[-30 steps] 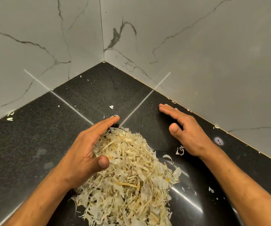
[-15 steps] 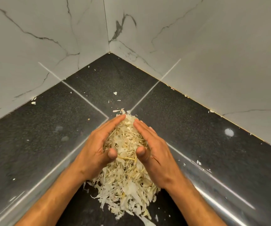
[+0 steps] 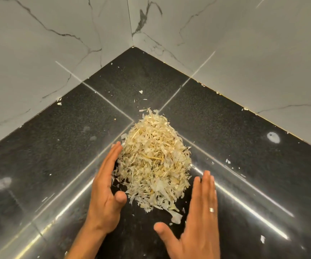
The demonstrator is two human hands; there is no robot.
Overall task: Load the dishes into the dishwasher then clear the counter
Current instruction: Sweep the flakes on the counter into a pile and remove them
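Hands parted from peel pile (image 3: 155,161); left hand (image 3: 105,187) touching, right hand (image 3: 197,219) beside, both flat.

Bench (image 3: 244,128): black speckled polished stone, set into a corner between two white marbled walls, with pale joint lines crossing it; a heaped pile of peelings (image 3: 155,161), pale and straw-coloured, lies near the middle where the joints meet. Loose scraps (image 3: 140,91) lie scattered toward the corner and along both wall edges; one whitish smear (image 3: 273,137) marks the right side, another smear (image 3: 3,183) the left.
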